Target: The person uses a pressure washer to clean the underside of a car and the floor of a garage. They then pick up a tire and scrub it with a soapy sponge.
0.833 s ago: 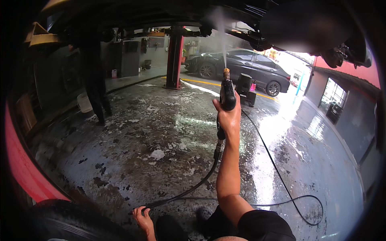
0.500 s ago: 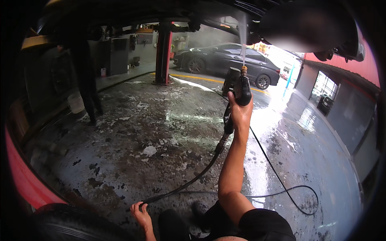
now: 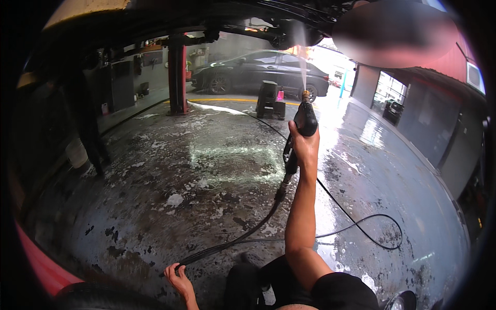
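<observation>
1. Raised vehicle's underside [image 3: 237, 16]: overhead, ahead of both hands, dark; detail hard to make out.
2. Dark grey sedan [image 3: 243, 72]: parked beyond the right hand, slightly to its left.
3. Red lift post [image 3: 177, 77]: well ahead of the left hand.
4. Black hose [image 3: 256, 227]: runs from the gun's rear down to the left hand; a thinner stretch loops on the wet floor [image 3: 232, 199], out to the right of both hands.
5. Spray gun [image 3: 307, 120]: in the right hand, tilted up; water jet [image 3: 304, 72] leaves the brass-coloured nozzle [image 3: 306, 96], ending in mist near the underside.
6. Right hand [image 3: 307, 145]: wrapped around the gun's grip, thumb on the left side; trigger fingers hidden, so their squeeze cannot be told.
7. Left hand [image 3: 179, 279]: low, near the lower edge, curled with thumb and fingers pinching the hose.
8. Step in hand, as judged: spraying upward. Next move likely calls for a firm right grip, steady aim and enough slack from the left.
</observation>
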Motion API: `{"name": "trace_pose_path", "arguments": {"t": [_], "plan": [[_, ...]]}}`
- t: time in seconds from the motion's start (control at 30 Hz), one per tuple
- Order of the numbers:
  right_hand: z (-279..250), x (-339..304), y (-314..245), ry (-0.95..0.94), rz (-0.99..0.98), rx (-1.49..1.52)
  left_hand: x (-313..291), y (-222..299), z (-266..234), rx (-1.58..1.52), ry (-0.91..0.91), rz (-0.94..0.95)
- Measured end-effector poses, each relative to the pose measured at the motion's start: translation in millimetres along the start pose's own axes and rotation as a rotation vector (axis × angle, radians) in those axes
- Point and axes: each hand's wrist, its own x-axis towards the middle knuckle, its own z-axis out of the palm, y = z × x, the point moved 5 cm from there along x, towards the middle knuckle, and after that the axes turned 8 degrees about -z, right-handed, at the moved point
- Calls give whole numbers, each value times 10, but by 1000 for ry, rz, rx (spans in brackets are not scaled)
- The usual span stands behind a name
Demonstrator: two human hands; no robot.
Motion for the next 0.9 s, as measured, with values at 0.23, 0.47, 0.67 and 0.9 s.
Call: {"name": "trace_pose_path", "arguments": {"t": [0.23,0.47,0.67,0.9], "plan": [[-1002,-155,-688,-84,65,-340,-77,698,211,-22,-142,257],[-1885,-34,-1389,-142,41,-351,-372,1496,304,-203,-207,524],[-2008,805,-2748,-323,-314,-504,-530,2393,-84,-419,-229,668],[-2257,2487,-4478,-366,-211,-1018,-1080,3712,206,-819,-331,721]]}}
